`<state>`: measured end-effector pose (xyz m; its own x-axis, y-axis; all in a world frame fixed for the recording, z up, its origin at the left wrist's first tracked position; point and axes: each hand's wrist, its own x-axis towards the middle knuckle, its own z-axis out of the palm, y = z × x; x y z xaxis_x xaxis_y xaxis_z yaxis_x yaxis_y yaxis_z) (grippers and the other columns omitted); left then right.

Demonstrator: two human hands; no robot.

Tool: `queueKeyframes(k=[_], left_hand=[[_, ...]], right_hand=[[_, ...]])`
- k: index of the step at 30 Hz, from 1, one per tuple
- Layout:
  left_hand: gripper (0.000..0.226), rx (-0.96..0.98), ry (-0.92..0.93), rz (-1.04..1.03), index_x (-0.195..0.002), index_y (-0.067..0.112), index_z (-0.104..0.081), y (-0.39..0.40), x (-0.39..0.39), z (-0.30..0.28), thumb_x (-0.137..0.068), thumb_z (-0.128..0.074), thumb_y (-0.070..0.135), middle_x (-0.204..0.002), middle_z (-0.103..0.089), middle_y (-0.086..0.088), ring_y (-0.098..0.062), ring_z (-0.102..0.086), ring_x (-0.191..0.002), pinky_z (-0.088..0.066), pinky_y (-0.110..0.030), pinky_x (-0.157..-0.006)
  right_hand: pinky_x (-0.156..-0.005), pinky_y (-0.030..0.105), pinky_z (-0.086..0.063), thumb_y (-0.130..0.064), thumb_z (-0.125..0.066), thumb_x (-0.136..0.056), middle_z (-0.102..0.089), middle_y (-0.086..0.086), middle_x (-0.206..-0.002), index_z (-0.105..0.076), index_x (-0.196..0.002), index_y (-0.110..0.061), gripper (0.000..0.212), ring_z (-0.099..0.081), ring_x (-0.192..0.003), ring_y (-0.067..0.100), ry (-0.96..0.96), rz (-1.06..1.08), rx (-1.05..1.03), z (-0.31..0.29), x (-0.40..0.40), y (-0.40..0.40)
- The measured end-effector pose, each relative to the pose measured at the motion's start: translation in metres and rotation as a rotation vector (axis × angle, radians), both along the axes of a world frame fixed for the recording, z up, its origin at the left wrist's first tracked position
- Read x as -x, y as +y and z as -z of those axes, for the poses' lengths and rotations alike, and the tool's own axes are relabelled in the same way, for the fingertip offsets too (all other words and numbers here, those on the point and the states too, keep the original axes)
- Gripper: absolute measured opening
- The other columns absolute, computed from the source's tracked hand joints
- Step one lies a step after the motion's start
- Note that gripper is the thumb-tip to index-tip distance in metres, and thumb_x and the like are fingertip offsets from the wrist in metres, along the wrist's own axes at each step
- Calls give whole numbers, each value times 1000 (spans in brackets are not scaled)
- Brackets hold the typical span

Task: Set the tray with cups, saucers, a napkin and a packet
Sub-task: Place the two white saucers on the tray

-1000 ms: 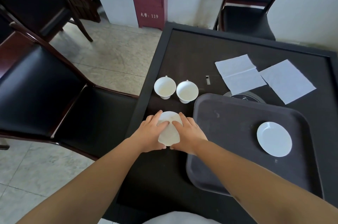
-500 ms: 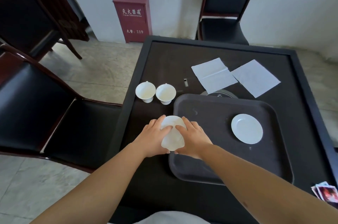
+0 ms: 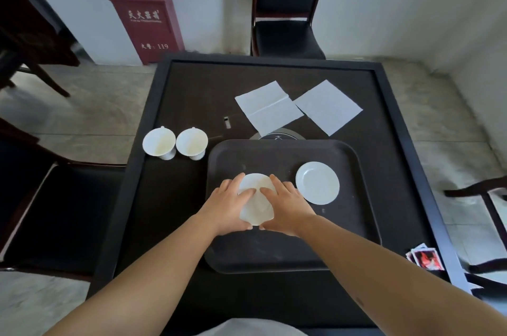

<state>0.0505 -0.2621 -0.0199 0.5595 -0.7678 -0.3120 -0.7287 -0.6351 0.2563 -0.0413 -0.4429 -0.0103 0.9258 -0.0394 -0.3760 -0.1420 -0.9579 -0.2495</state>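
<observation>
A round white ceramic saucer point(image 3: 256, 202) is gripped by the fingers of the left hand point(image 3: 225, 205) and right hand point(image 3: 286, 205) over the dark rectangular plastic tray point(image 3: 354, 226). It should be lowered flat, apart from the second white saucer point(image 3: 317, 182).

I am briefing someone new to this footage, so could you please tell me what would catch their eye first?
First, the left hand and right hand together holding a round white saucer over the left part of the dark rectangular plastic tray. A second white saucer lies on the tray's right part. Left of the tray stand two white cups; beyond it lie two white paper napkins.
</observation>
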Motion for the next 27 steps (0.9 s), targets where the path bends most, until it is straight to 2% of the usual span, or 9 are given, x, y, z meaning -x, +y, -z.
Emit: queueKeyframes(k=[9,20,27], left_hand=[[83,-47,5,-18,-141,33,-32,-26,-17,11,-71,-65,64,-158,-4,-3,-29,-26,-134,-38,-46,-104],[86,-76,16,-35,-143,30,-34,-36,-34,32,-71,-69,61,-159,-5,-8,-32,-26,-135,-30,-50,-107],[87,-97,64,-60,-145,32,-28,-37,-37,38,-74,-71,58,-160,3,-8,-31,-17,-139,-26,-50,-110]], right_hand=[[-108,48,-36,-56,-75,-72,2,-5,-161,-22,-144,-37,91,-11,-142,27,69,21,-97,22,-23,-27],[-108,45,-34,-53,-74,-74,4,-1,-161,-28,-143,-33,85,-13,-140,30,95,16,-110,48,-44,-33],[-110,46,-31,-56,-72,-75,5,0,-162,-26,-143,-34,85,-16,-141,31,49,-16,-89,56,-46,-35]])
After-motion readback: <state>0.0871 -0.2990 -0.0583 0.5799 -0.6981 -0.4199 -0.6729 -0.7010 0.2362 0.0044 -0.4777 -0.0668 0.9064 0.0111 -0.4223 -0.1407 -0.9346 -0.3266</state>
